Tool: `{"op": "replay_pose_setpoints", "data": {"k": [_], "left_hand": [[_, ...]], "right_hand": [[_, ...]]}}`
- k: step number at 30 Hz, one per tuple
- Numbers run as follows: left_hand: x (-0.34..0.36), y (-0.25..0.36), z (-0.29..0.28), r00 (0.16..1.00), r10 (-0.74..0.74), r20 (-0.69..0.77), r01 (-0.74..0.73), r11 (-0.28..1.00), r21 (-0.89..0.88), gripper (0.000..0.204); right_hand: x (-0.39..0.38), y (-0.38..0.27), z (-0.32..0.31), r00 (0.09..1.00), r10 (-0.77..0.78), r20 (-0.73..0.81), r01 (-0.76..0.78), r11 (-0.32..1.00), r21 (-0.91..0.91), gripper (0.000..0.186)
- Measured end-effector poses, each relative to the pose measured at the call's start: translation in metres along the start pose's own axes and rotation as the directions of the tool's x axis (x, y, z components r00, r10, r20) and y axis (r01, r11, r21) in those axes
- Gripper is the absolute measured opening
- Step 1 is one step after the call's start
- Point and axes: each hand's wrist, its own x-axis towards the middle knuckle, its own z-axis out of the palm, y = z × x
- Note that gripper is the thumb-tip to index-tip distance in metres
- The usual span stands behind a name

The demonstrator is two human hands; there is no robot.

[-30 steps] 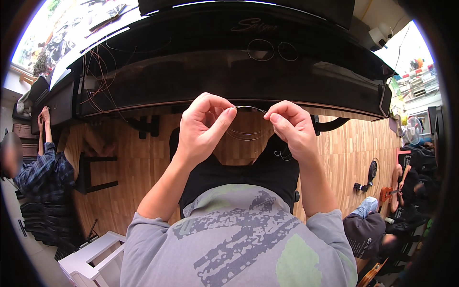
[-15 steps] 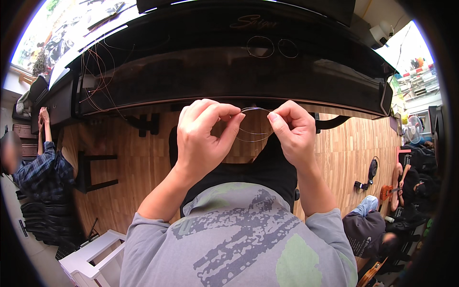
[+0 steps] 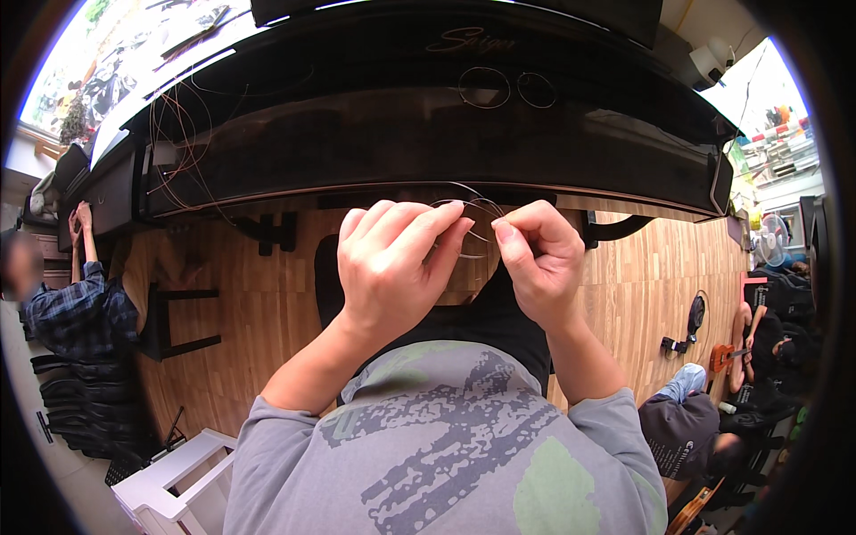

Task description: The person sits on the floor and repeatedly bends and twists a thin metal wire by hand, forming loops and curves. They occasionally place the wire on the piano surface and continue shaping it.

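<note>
Both hands pinch a thin, pale wire loop (image 3: 473, 185) held over my lap, just in front of a glossy black piano (image 3: 392, 134). My left hand (image 3: 401, 259) grips it between thumb and index finger, the other fingers bent. My right hand (image 3: 539, 263) pinches it at the right side with thumb and curled index. Two separate wire rings (image 3: 535, 74) lie on the piano's black surface, and several loose copper-coloured wires (image 3: 178, 143) trail over its left part.
A person in a plaid shirt (image 3: 67, 303) works at the far left. Others sit at the right, near an orange ukulele (image 3: 722, 355). A white stand (image 3: 160, 481) is at lower left, a black stool (image 3: 178, 341) at left, and a black cable coil (image 3: 694, 316) on the wooden floor (image 3: 624, 285).
My left hand has moved right and down, closer to my right hand, and turned to show more of its back. The held loop has changed shape, now rising higher in an arc.
</note>
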Motion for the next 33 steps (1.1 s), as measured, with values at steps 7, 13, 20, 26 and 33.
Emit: {"op": "replay_pose_setpoints", "data": {"k": [7, 13, 20, 26, 33], "left_hand": [[-0.003, -0.002, 0.004, 0.831, -0.376, 0.409, 0.556, 0.566, -0.609, 0.027], [-0.008, 0.000, 0.013, 0.802, -0.312, 0.509, 0.548, 0.046, -0.835, 0.027], [-0.013, -0.011, 0.019, 0.742, -0.367, 0.561, 0.580, -0.070, -0.812, 0.016], [-0.013, -0.010, 0.018, 0.736, -0.383, 0.557, 0.592, -0.033, -0.805, 0.014], [-0.020, -0.015, 0.019, 0.790, -0.281, 0.546, 0.609, 0.465, -0.643, 0.015]], "right_hand": [[0.002, 0.001, 0.000, 0.978, -0.020, 0.209, 0.029, 0.999, -0.041, 0.003], [0.002, 0.001, 0.000, 0.972, 0.059, 0.226, -0.036, 0.994, -0.106, 0.003], [0.000, 0.004, 0.003, 0.954, 0.128, 0.271, -0.094, 0.987, -0.132, 0.004], [0.003, 0.005, 0.003, 0.985, 0.071, 0.156, -0.039, 0.979, -0.200, 0.011], [0.007, 0.020, 0.003, 0.988, 0.140, 0.073, -0.147, 0.984, 0.105, 0.010]]}}
